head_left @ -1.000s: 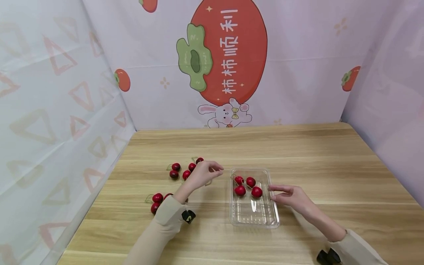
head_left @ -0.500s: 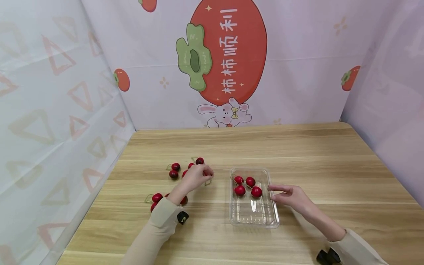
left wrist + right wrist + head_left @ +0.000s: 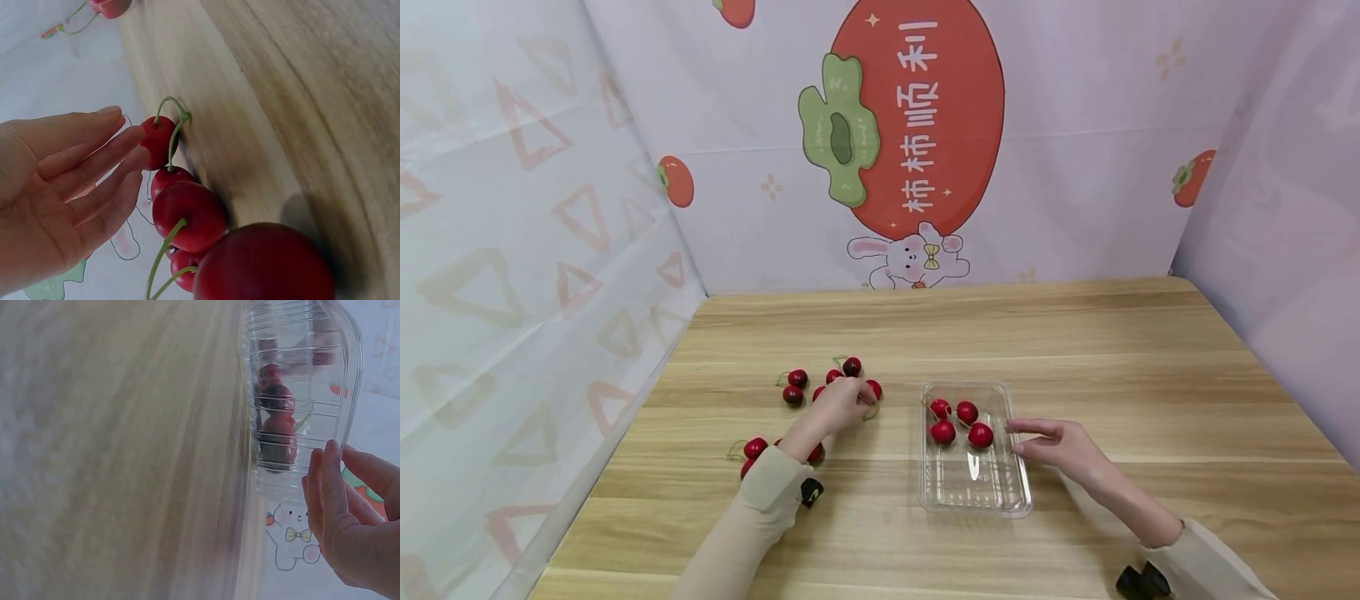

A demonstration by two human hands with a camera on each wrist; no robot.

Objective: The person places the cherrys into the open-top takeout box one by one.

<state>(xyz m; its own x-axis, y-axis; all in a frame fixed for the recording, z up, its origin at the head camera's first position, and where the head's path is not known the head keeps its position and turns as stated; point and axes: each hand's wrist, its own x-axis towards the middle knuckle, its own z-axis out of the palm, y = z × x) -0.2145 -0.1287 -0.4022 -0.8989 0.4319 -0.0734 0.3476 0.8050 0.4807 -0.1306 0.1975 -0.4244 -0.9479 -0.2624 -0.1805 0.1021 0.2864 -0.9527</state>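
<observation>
Dark red cherries with green stems, a clear tray, light wood-grain table.

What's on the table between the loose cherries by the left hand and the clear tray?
Nothing: in the head view only bare wooden table separates the loose cherries near the left hand from the clear tray.

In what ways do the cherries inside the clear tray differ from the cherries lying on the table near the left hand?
The cherries in the clear tray are four, packed close at the far end of the clear tray; the cherries on the table are more numerous and scattered in loose groups. The left hand reaches among the table cherries with straight fingers; the right hand touches only the tray's side. Both groups are red and glossy.
</observation>
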